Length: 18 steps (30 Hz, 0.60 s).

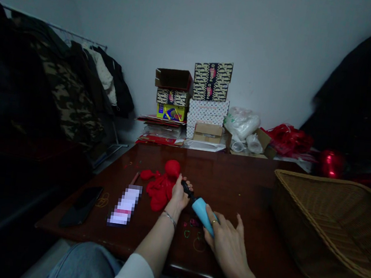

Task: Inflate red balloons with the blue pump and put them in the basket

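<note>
A light blue hand pump (203,214) with a black nozzle end points away and to the left over the brown table. My right hand (227,240) is closed round its blue body, some fingers raised. At the nozzle, my left hand (181,193) is closed, pinching the neck of a red balloon (172,168) that looks slightly inflated. Beside and below that balloon lies a heap of limp red balloons (158,192). Small coloured rubber bands (187,234) are scattered near the pump.
A black phone (81,206) and a lit, pixelated screen (125,205) lie at the left. A large wicker basket (327,230) stands at the right. Stacked boxes (211,82), plastic bags (242,123) and red material (288,140) are behind the table (235,177). Clothes hang at the left.
</note>
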Each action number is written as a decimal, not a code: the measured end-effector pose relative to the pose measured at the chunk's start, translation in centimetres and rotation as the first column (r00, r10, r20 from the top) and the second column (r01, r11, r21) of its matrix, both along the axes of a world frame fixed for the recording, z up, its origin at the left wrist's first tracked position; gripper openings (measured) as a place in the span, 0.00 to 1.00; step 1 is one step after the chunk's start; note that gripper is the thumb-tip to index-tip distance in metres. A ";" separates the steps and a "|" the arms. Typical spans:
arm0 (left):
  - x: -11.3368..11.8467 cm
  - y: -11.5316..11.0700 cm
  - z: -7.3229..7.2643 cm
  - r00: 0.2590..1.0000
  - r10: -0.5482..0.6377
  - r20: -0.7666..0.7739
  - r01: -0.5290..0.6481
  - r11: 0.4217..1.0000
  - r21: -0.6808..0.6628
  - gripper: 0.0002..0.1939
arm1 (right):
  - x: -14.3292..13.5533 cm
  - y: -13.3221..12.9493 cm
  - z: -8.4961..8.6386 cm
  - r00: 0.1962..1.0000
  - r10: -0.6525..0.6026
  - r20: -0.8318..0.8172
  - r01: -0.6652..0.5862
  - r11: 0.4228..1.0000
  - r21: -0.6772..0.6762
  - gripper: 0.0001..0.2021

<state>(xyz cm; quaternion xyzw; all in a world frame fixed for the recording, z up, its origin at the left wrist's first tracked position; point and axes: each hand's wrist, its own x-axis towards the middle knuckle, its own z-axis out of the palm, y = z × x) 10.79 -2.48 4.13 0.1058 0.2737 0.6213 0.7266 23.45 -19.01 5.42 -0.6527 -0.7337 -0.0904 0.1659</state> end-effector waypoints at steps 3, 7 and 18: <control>-0.3 0.5 0.2 0.997 0.076 -0.034 -0.076 0.997 0.009 0.14 | -0.1 -0.3 0.1 1.000 0.016 0.008 -0.016 1.000 0.015 0.25; -0.6 1.0 0.5 0.996 0.087 -0.036 -0.086 0.996 0.014 0.14 | 0.1 -0.8 0.6 0.999 0.036 0.023 -0.037 0.999 0.019 0.26; -1.5 1.8 1.7 0.998 0.066 0.016 -0.066 0.998 0.011 0.18 | 2.7 -2.8 0.5 0.996 0.088 0.018 -0.089 0.992 0.093 0.28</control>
